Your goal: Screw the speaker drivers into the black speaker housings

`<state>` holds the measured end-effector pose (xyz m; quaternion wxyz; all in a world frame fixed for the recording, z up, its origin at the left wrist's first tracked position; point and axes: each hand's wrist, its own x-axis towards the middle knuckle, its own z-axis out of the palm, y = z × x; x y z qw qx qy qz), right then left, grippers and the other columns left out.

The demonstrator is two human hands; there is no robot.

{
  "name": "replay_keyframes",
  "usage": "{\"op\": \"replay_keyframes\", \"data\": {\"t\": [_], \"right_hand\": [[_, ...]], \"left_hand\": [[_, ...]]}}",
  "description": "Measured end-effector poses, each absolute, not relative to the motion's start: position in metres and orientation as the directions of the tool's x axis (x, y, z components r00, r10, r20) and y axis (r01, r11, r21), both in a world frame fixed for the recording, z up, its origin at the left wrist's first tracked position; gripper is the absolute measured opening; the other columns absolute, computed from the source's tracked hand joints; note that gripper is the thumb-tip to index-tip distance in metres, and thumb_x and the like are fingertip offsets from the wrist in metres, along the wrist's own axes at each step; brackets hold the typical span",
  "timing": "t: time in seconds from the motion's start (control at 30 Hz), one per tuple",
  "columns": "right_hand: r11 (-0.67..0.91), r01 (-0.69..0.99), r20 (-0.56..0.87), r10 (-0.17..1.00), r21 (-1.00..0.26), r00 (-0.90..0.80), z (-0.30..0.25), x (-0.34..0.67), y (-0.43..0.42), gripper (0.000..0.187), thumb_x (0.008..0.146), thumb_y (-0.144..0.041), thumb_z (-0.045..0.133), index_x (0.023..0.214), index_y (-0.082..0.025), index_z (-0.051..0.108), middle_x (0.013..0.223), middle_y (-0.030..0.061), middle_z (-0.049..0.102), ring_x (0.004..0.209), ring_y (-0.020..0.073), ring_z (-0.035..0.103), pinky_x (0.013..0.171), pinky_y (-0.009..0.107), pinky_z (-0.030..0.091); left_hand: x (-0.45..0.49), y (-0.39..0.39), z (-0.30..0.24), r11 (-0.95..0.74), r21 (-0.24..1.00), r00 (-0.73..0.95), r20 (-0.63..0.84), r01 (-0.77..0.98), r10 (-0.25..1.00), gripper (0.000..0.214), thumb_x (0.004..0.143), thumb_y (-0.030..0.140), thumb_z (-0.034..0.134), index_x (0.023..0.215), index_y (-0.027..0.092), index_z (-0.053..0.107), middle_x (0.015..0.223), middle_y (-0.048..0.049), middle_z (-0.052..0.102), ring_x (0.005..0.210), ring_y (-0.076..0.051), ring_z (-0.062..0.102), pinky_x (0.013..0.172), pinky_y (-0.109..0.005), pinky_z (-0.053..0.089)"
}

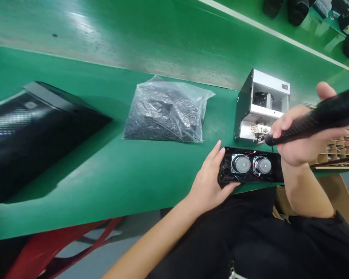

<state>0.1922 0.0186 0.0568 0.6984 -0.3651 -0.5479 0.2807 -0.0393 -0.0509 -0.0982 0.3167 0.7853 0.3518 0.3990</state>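
My right hand [299,133] is shut around a black electric screwdriver [317,120], with its metal bit close to the front of a white automatic screw feeder [260,106]. My left hand [209,180] grips the end of a black speaker housing [247,179] lying open on the green bench. Inside the housing sit two round grey speaker drivers [241,163] [261,165], joined by thin red and black wires. The housing's right end is hidden under my right hand.
A clear plastic bag of small black parts [165,112] lies on the green workbench [75,174], left of the feeder. A large glossy black panel [37,131] lies at the far left. A cardboard compartment tray [340,145] stands at the right. Red chair legs [55,244] show below the bench.
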Motion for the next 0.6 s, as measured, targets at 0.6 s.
{"op": "replay_keyframes", "data": {"t": [0.6], "right_hand": [[0.600, -0.004, 0.596, 0.796, -0.800, 0.108, 0.006, 0.134, -0.040, 0.086, 0.101, -0.091, 0.031, 0.145, -0.029, 0.071, 0.062, -0.0024, 0.065, 0.038, 0.0184, 0.051, 0.037, 0.035, 0.053]], "left_hand": [[-0.035, -0.044, -0.100, -0.536, 0.826, 0.490, 0.399, 0.175, 0.775, 0.120, 0.099, 0.045, 0.087, 0.185, 0.023, 0.006, 0.183, -0.0283, 0.038, 0.172, -0.044, 0.039, 0.135, -0.064, 0.048]]}}
